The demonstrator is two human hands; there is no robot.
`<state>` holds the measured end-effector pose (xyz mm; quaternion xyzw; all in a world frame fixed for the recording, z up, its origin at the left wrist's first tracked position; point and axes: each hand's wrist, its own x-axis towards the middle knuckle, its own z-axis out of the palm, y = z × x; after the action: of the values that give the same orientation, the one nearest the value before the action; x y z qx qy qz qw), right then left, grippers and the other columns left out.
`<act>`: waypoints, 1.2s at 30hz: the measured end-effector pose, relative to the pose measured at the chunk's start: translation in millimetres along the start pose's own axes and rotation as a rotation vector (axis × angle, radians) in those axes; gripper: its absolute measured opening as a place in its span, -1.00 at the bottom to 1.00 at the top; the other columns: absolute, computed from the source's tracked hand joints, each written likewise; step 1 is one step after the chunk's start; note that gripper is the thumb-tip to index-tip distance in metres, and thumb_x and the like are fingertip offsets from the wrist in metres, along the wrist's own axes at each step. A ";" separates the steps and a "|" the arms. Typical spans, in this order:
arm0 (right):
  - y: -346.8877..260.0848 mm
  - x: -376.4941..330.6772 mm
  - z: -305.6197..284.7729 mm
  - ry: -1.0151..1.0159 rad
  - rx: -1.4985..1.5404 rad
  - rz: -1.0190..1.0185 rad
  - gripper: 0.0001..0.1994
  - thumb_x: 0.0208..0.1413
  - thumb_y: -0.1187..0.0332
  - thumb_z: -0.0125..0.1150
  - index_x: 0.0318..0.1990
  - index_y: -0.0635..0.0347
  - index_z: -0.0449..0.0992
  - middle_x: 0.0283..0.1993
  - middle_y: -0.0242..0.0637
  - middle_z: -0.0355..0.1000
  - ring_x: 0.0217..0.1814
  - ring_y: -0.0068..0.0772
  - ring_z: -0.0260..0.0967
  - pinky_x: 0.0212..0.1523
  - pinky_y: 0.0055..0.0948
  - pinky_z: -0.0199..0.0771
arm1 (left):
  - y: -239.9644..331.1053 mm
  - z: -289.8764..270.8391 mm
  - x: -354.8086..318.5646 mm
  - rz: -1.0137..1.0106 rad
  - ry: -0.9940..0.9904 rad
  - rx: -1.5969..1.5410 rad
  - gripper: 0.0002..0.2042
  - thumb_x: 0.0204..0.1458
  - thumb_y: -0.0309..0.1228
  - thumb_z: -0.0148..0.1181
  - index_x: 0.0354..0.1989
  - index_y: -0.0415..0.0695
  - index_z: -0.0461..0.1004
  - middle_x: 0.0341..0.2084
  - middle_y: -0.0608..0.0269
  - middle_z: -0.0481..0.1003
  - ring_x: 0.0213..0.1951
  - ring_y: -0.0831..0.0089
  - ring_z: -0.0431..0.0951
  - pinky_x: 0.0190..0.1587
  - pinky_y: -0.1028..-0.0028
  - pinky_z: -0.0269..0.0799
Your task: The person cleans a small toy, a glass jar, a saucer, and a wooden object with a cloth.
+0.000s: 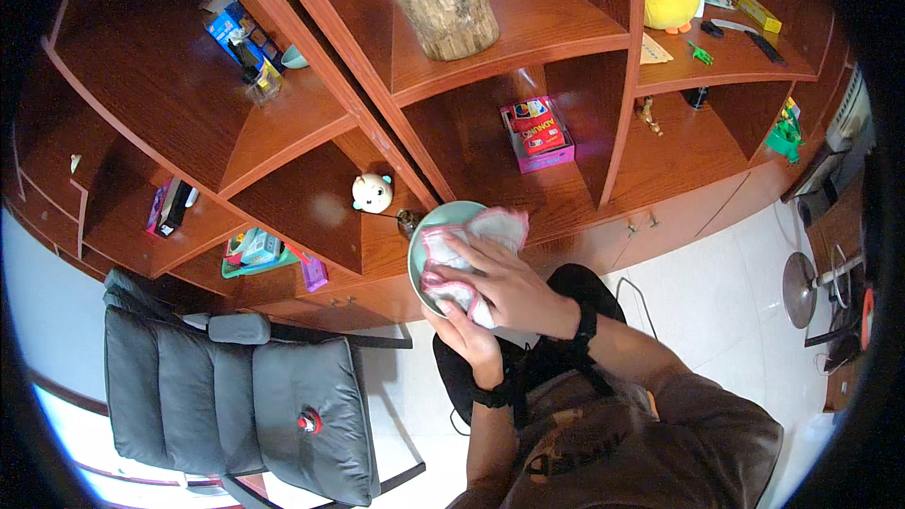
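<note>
A pale green bowl is held up in front of the wooden shelves, its inside facing me. My left hand grips it at the lower rim, and its fingers behind the bowl are hidden. A white cloth with pink edging is bunched inside the bowl and hangs over its right side. My right hand presses on the cloth from above, its fingers bent over the folds. Part of the cloth also sticks out below, between the two hands. Both wrists wear black bands.
Behind the bowl are brown shelves with a log piece, a red and pink box, a yellow plush duck and a round white toy. A dark padded chair stands left, bearing a small red item.
</note>
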<state>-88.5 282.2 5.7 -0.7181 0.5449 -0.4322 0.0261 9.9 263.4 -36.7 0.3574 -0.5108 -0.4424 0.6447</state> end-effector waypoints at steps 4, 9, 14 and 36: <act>-5.9 -17.6 12.9 0.053 0.120 0.114 -0.57 0.00 0.45 0.13 0.09 -0.01 0.40 0.25 -0.16 0.16 0.26 -0.10 0.15 0.18 -0.24 0.21 | -5.0 -7.8 -5.8 0.146 -0.056 0.144 -0.56 0.24 -0.26 -0.27 0.14 -0.37 0.12 -0.03 -0.07 0.33 -0.05 0.24 0.38 -0.01 0.34 0.28; 12.0 -10.8 9.9 -0.233 0.468 0.007 -0.56 -0.02 0.56 0.13 0.08 0.15 0.37 0.14 -0.18 0.30 0.18 -0.28 0.28 0.13 -0.36 0.32 | -17.9 -20.6 1.7 0.102 -0.120 0.090 -0.56 0.24 -0.23 -0.26 0.16 -0.32 0.11 -0.01 0.01 0.30 -0.04 0.30 0.35 0.03 0.38 0.23; 30.3 7.4 8.1 -0.154 0.238 -0.261 -0.61 0.01 0.43 0.10 0.06 0.16 0.40 0.29 -0.24 0.13 0.36 -0.26 0.01 0.30 -0.20 0.04 | -12.1 -13.7 4.4 0.128 -0.133 0.199 -0.64 0.21 -0.42 -0.22 0.14 -0.33 0.14 -0.02 0.02 0.31 -0.03 0.31 0.35 0.02 0.41 0.23; 6.4 -5.0 -69.1 0.094 0.366 0.050 -0.52 -0.19 0.51 0.13 0.02 0.11 0.43 0.06 -0.13 0.35 0.07 -0.10 0.32 0.07 -0.26 0.31 | -6.6 -29.0 20.8 0.390 -0.060 0.655 -0.71 0.14 -0.49 -0.12 0.01 -0.34 0.33 -0.20 -0.16 0.49 -0.20 0.05 0.54 -0.16 0.30 0.43</act>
<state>-138.4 313.5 42.7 -0.6668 0.4754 -0.5562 0.1415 38.6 241.9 -42.0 0.4275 -0.7023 -0.1351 0.5530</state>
